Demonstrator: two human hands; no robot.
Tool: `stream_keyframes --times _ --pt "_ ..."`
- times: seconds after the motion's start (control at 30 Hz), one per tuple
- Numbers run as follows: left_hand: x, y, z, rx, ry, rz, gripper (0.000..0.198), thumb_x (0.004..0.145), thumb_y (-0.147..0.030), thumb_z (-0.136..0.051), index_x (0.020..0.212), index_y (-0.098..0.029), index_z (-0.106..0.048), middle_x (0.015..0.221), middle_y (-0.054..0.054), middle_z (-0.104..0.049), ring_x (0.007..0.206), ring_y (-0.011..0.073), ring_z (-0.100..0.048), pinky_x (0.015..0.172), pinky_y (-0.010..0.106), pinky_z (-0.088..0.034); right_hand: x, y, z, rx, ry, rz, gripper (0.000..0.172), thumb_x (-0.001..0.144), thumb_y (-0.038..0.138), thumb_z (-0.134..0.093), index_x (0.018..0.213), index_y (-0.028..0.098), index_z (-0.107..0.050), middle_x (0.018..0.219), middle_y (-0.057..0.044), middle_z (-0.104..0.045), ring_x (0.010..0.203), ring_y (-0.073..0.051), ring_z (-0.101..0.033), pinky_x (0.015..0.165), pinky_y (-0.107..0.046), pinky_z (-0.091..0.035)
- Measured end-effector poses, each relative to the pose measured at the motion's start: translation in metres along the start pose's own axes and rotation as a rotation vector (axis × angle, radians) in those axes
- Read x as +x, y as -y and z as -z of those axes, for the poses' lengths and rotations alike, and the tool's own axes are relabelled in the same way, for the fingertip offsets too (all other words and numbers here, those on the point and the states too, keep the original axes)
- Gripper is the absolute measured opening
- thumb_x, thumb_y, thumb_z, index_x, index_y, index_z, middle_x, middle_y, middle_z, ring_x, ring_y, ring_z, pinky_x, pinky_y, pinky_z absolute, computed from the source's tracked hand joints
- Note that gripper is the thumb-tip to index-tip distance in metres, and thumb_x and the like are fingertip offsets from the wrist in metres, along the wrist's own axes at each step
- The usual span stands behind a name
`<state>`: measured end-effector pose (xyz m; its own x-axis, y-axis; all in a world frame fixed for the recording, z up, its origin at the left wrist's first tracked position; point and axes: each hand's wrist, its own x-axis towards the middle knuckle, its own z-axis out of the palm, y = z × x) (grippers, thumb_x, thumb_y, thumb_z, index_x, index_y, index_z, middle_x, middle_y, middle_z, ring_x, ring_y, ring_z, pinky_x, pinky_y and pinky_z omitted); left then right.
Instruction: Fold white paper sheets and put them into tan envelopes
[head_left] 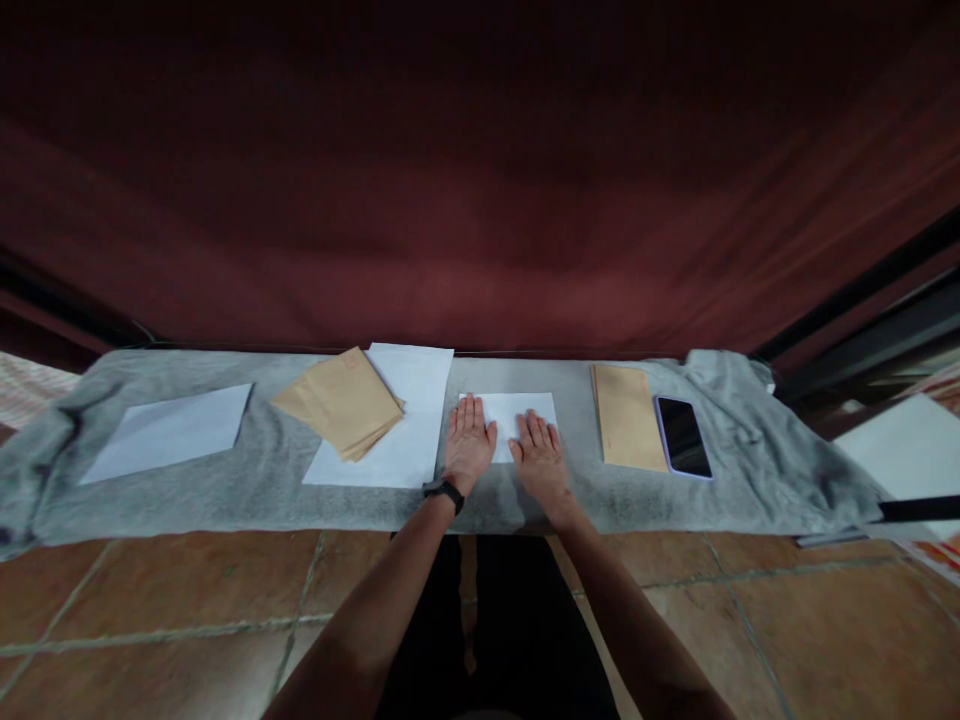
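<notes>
Dim, soft indoor light leaves the dark red curtain point(480, 150) nearly black along the top, with a faint reddish glow low at its middle, while the white paper point(504, 408) under both hands stands out brightly. A pale sheen lies on the tiled floor point(225, 670) at lower left. Wide-angle distortion stretches the sides, where details look smeared and soft.

Dark red fabric backdrop point(480, 200), long narrow grey-draped table point(247, 500), brown floor tiles point(195, 580), dim light
</notes>
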<state>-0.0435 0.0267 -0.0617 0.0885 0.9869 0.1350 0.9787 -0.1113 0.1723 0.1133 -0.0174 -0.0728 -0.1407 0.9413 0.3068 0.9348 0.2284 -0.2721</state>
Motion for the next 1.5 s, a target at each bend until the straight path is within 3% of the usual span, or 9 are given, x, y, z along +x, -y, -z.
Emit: stream_keyframes --times 0.2,0.33,0.43,0.53,0.73,1.17,1.33,1.5 --pt "0.001 -0.003 0.001 0.003 -0.011 0.020 0.062 0.103 -0.035 -0.032 0.157 -0.004 -0.033 0.164 0.019 -0.032 0.156 0.0280 -0.021 0.128 0.050 -0.018 -0.006 -0.013 0.005 -0.030 -0.041 -0.053 0.056 0.107 0.036 -0.037 0.156 0.007 -0.039 0.160 -0.022 -0.040 0.149 -0.032 -0.038 0.121 -0.055 -0.029" --pt "0.003 -0.030 0.000 -0.057 0.017 -0.058 0.062 0.104 -0.035 -0.029 0.158 -0.004 -0.030 0.166 0.017 -0.029 0.157 0.0260 -0.018 0.129 0.048 -0.015 -0.006 -0.011 0.007 -0.038 -0.022 -0.055 0.056 0.106 0.033 -0.036 0.156 0.007 -0.039 0.160 -0.022 -0.039 0.150 -0.032 -0.036 0.121 -0.056 -0.029" --pt "0.006 -0.056 -0.005 -0.122 0.049 -0.144 0.061 0.105 -0.036 -0.025 0.159 -0.008 -0.029 0.166 0.013 -0.030 0.157 0.0231 -0.020 0.129 0.046 -0.016 -0.007 -0.011 0.008 -0.063 0.010 -0.039 0.056 0.102 0.022 -0.038 0.156 0.006 -0.039 0.162 -0.021 -0.037 0.152 -0.032 -0.033 0.121 -0.056 -0.028" --pt "0.011 -0.066 -0.009 -0.151 0.100 -0.161 0.064 0.106 -0.043 -0.023 0.159 -0.008 -0.031 0.166 0.013 -0.031 0.157 0.0232 -0.020 0.129 0.045 -0.018 -0.008 -0.012 0.008 -0.081 0.020 -0.030 0.061 0.097 0.014 -0.039 0.157 0.007 -0.036 0.162 -0.021 -0.036 0.151 -0.032 -0.035 0.121 -0.057 -0.028" --pt "0.012 -0.045 -0.007 -0.104 0.106 -0.177 0.069 0.105 -0.047 -0.028 0.159 -0.005 -0.029 0.167 0.015 -0.027 0.158 0.0239 -0.017 0.130 0.042 -0.014 -0.006 -0.012 0.007 -0.069 -0.001 -0.041 0.054 0.105 0.027 -0.035 0.154 0.005 -0.042 0.161 -0.022 -0.039 0.151 -0.032 -0.035 0.120 -0.055 -0.029" --pt "0.001 -0.006 -0.003 -0.010 -0.011 0.029 0.064 0.105 -0.040 -0.030 0.158 -0.005 -0.031 0.165 0.018 -0.030 0.156 0.0267 -0.021 0.127 0.046 -0.022 -0.007 -0.012 0.003 -0.061 -0.047 -0.059 0.056 0.108 0.035 -0.036 0.156 0.008 -0.038 0.160 -0.021 -0.040 0.150 -0.032 -0.037 0.121 -0.053 -0.028" --pt "-0.005 -0.002 -0.002 0.032 -0.042 0.042 0.065 0.105 -0.041 -0.029 0.156 0.000 -0.033 0.164 0.020 -0.032 0.156 0.0284 -0.023 0.127 0.046 -0.023 -0.004 -0.010 0.004 -0.041 -0.030 -0.084 0.055 0.107 0.034 -0.035 0.154 0.006 -0.041 0.159 -0.023 -0.042 0.149 -0.032 -0.037 0.120 -0.055 -0.028" --pt "-0.005 -0.004 0.000 0.059 -0.025 0.037 0.064 0.105 -0.040 -0.032 0.156 -0.001 -0.035 0.164 0.022 -0.032 0.155 0.0303 -0.024 0.127 0.047 -0.023 0.023 0.008 0.005 0.010 0.058 -0.110 0.055 0.108 0.032 -0.029 0.153 0.003 -0.043 0.159 -0.020 -0.042 0.149 -0.029 -0.038 0.124 -0.051 -0.023"
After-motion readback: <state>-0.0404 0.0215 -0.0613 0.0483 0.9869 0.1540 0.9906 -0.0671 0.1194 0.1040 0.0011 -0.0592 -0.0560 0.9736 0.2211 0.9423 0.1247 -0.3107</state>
